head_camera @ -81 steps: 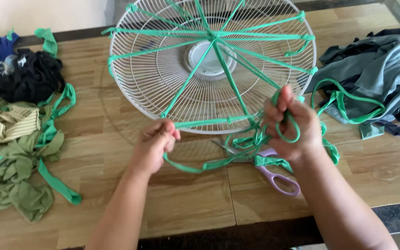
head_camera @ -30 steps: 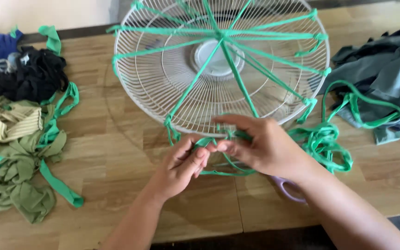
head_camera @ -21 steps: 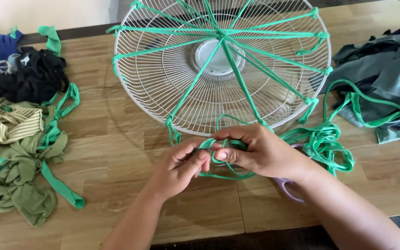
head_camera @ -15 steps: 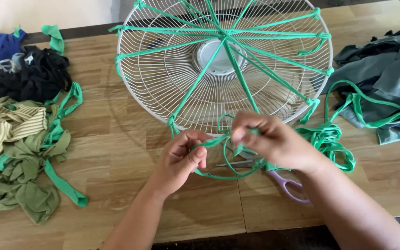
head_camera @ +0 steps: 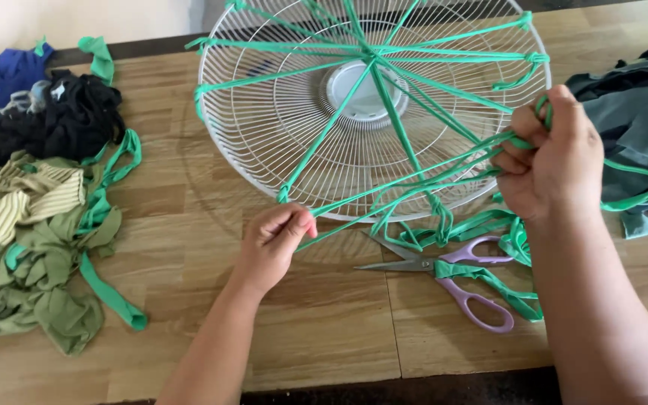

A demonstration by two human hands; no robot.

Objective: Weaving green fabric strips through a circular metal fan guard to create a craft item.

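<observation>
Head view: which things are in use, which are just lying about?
In use:
left hand
right hand
green strip, pulled taut between both hands
fan guard, strips tied across it

Lying about:
scissors
olive scraps
black cloth
blue cloth
grey cloth

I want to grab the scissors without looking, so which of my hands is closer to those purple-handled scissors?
Right. The right hand is up above the scissors handles, pulling green strip; the left hand is off beyond the blade tips.
</observation>
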